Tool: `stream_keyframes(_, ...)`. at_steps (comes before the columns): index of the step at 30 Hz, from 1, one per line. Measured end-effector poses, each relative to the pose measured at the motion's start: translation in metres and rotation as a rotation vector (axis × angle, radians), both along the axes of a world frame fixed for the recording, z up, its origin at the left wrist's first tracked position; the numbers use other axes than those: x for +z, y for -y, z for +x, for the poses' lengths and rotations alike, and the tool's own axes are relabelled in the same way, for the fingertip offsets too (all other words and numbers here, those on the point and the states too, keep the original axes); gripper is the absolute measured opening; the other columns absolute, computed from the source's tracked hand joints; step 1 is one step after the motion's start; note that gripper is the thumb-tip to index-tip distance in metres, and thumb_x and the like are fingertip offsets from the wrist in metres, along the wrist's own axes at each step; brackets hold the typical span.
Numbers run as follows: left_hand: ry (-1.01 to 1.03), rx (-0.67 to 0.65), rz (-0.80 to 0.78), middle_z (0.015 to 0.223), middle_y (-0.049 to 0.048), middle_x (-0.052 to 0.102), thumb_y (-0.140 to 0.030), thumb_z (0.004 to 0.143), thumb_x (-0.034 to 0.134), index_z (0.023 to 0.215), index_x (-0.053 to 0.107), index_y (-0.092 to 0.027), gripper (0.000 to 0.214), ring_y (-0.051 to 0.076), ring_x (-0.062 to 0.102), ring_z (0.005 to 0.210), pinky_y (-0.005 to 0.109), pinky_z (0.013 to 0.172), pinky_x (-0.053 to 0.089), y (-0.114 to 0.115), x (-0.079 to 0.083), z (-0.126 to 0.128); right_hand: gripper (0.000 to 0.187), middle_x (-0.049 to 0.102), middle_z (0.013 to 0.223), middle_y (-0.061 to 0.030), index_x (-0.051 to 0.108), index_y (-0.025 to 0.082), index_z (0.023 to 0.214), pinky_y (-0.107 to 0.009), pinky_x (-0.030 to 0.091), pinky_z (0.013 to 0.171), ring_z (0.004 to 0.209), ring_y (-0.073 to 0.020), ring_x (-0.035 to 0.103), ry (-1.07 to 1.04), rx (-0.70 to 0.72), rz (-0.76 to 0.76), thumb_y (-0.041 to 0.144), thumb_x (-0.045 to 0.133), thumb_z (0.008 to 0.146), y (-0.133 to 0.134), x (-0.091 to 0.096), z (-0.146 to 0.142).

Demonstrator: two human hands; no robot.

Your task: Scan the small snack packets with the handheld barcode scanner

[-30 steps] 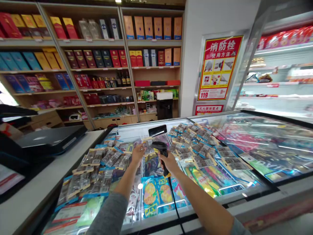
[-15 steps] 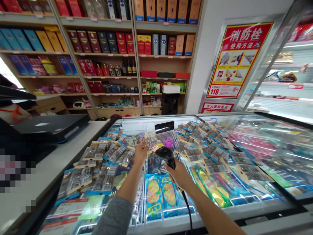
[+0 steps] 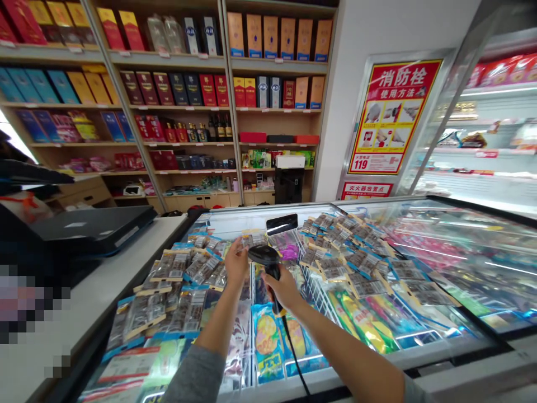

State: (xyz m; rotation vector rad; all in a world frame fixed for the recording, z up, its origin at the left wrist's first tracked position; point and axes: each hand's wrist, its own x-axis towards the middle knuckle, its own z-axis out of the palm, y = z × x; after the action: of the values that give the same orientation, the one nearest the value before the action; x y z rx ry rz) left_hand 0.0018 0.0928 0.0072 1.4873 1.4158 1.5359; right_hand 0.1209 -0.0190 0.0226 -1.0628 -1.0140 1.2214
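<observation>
My right hand (image 3: 286,288) is wrapped round the handle of a black barcode scanner (image 3: 264,255), its head pointing left and its cable running down toward me. Just left of the scanner head, my left hand (image 3: 237,262) has its fingers pinched at a small clear packet (image 3: 253,237) with a tan edge; the scanner and fingers partly hide it. Similar packets with dark contents and blue or tan edges lie on the freezer's glass lid, in a left pile (image 3: 172,263) and a right pile (image 3: 348,246). A dark-screened phone (image 3: 281,224) leans at the lid's far edge.
Under the glass are bagged frozen goods (image 3: 268,341) and white wire baskets (image 3: 321,296). A counter (image 3: 138,252) with a flat black device (image 3: 96,226) borders the left side. Shelves of boxed bottles (image 3: 178,89) and a red wall sign (image 3: 394,117) stand behind.
The scanner and my right hand have moved left, closer to my left hand. My left hand has shifted slightly left. The view has tilted up a little.
</observation>
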Motion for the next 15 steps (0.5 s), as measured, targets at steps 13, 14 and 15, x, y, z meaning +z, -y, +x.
stream_keyframes(13,-0.931,0.296,-0.049,0.110,0.0174,0.070,-0.018,0.081,0.052,0.122,0.061,-0.012,0.042,0.033,0.066,0.104,0.046,0.092,0.050,0.002,0.075,-0.157,0.018,0.046,0.043,0.0068,0.046,0.020,0.070,-0.017,0.034,0.031,0.031,-0.0086,0.040,-0.450,0.117,-0.426,0.014,0.057,0.083,-0.057,0.027,-0.139)
stream_keyframes(14,-0.976,0.277,-0.010,0.110,0.0177,0.069,-0.018,0.081,0.052,0.117,0.064,-0.013,0.039,0.034,0.065,0.104,0.046,0.092,0.050,0.004,0.071,-0.157,0.018,0.046,0.042,0.0068,0.045,0.020,0.070,-0.018,0.034,0.031,0.030,-0.0087,0.039,-0.449,0.111,-0.437,0.014,0.058,0.083,-0.056,0.026,-0.141)
stream_keyframes(15,-0.996,0.257,0.032,0.111,0.0173,0.069,-0.018,0.080,0.052,0.113,0.066,-0.014,0.036,0.034,0.065,0.104,0.046,0.092,0.050,0.005,0.067,-0.155,0.019,0.046,0.042,0.0068,0.045,0.020,0.070,-0.018,0.035,0.030,0.030,-0.0089,0.039,-0.451,0.107,-0.444,0.015,0.058,0.082,-0.055,0.025,-0.141)
